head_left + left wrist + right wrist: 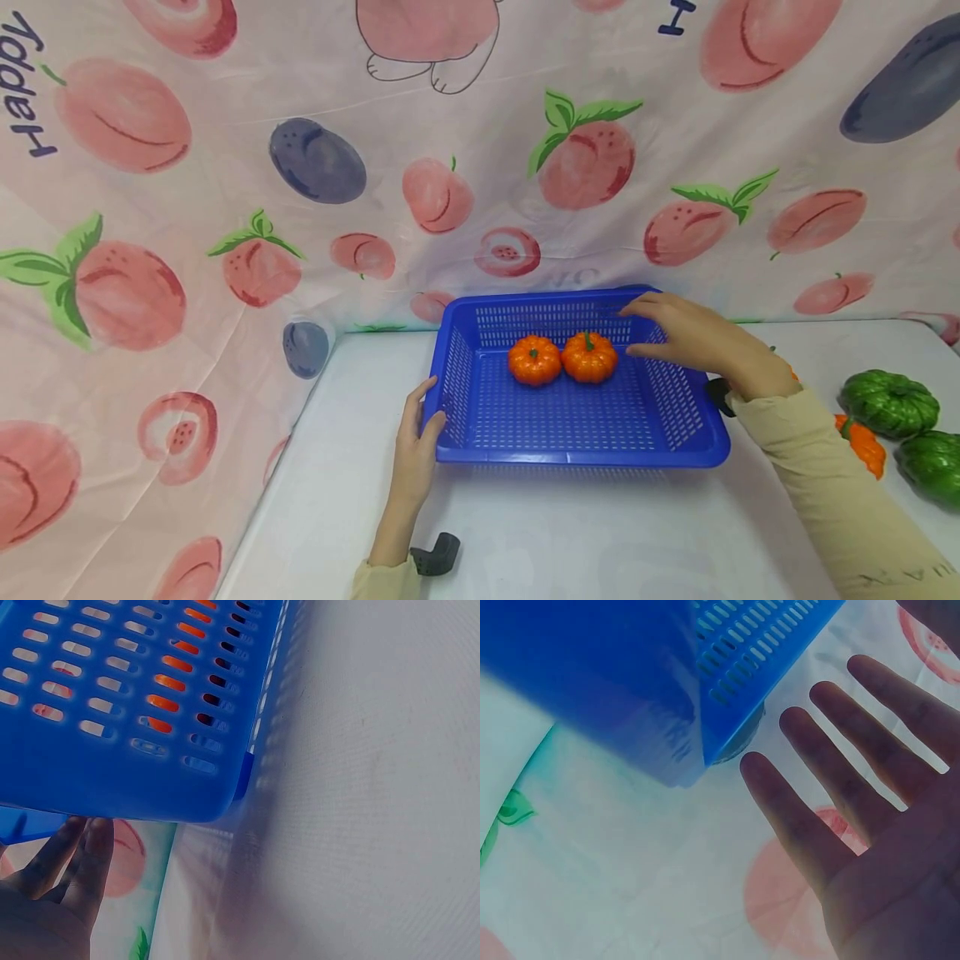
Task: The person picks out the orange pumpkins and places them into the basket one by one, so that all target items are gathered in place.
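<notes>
A blue plastic basket (570, 457) with slotted walls is in the middle of the head view. Two small orange pumpkins (535, 360) sit side by side inside it. My left hand (415, 442) touches the basket's left rim with extended fingers. In the left wrist view, its fingertips (97, 832) meet the rim beside the slotted wall. Over the basket's right side is my right hand (678, 333), thumb and fingers apart, holding nothing. The right wrist view shows its fingers (832, 769) straight and spread, near the basket's edge.
Green pumpkins (890, 403) and an orange vegetable (862, 446) lie on the white table (510, 533) at right, partly behind my right forearm. A fruit-print cloth (420, 117) hangs behind the table and along its left. Black devices sit at both wrists.
</notes>
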